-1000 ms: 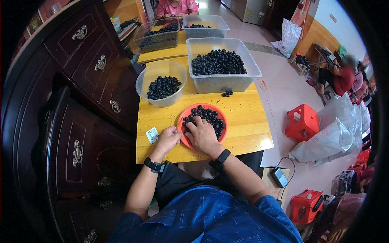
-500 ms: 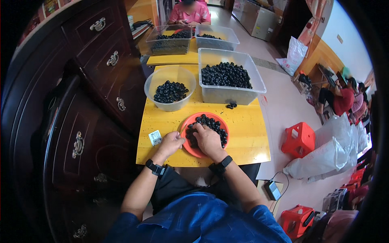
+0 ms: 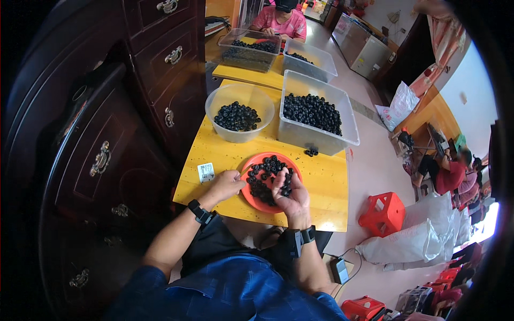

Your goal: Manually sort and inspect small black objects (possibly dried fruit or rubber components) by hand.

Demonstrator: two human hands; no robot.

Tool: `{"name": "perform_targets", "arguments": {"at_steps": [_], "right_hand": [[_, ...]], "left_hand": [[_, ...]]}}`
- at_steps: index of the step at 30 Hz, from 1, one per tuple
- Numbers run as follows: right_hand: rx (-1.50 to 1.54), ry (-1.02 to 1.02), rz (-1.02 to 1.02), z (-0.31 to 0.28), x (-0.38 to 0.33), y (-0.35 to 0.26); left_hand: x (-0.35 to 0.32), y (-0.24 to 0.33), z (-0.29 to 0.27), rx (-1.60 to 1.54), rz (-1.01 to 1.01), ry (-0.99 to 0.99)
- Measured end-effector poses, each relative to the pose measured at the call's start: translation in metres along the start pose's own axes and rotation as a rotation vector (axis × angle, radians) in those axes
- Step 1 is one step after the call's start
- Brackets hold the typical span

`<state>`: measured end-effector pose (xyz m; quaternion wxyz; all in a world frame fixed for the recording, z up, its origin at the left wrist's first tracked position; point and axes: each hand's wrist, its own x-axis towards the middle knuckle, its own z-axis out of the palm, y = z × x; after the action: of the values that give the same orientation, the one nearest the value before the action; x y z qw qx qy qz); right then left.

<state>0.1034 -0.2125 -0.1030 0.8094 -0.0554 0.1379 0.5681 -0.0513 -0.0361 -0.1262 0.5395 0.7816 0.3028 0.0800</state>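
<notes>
Hands meet at the orange plate (image 3: 247, 193): right hand (image 3: 292, 197) rests on its near rim, fingers curled over small black rings (image 3: 266, 179) just ahead; whether it grips any I cannot tell. Left hand (image 3: 226, 183), loosely closed, touches the plate's left edge. Beyond stand the round bowl (image 3: 239, 97) and clear tub (image 3: 316, 138).

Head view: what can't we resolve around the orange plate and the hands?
- Right hand: palm turned away, any pieces held are hidden by the hand.
- Left hand: fingertips curled under, grasp unseen.
- Black pieces: too small to identify.
- Orange plate: near rim covered by the right hand.
</notes>
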Motion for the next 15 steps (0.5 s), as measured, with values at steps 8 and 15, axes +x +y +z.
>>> {"name": "perform_targets", "arguments": {"at_steps": [8, 15], "right_hand": [[-0.044, -0.037, 0.076, -0.015, -0.015, 0.019], [-0.537, 0.029, -0.175, 0.011, -0.03, 0.039]], "left_hand": [[-0.007, 0.006, 0.0, 0.008, -0.016, -0.11], [-0.022, 0.02, -0.011, 0.036, 0.007, -0.199]]}}
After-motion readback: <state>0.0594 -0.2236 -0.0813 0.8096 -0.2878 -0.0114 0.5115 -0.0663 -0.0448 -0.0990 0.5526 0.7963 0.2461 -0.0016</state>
